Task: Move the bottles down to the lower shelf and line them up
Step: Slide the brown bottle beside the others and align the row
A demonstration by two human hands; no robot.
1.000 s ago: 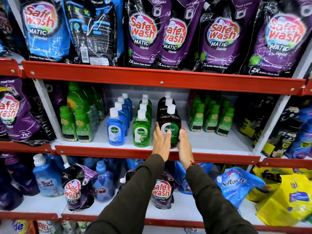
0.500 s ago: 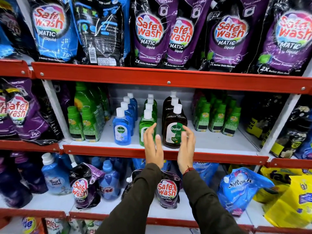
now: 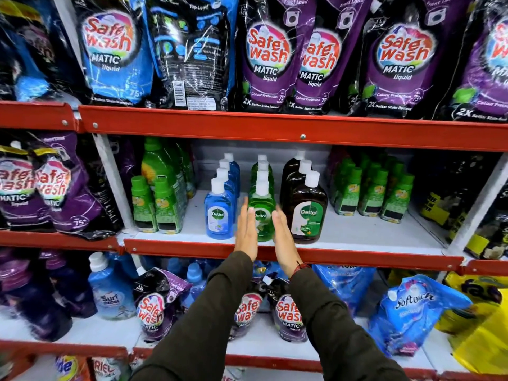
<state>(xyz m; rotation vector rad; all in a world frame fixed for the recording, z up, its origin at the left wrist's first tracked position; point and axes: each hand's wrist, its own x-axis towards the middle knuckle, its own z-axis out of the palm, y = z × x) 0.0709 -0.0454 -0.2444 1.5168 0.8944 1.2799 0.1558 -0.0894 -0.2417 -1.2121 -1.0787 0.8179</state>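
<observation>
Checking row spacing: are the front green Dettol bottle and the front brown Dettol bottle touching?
Apart. The head view shows white shelf back between the green bottle and the brown bottle, above the right hand.

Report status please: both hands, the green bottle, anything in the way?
Left hand and right hand open, flanking front green Dettol bottle. Bottle upright on middle shelf. Blue bottle and brown bottle close beside.
</observation>
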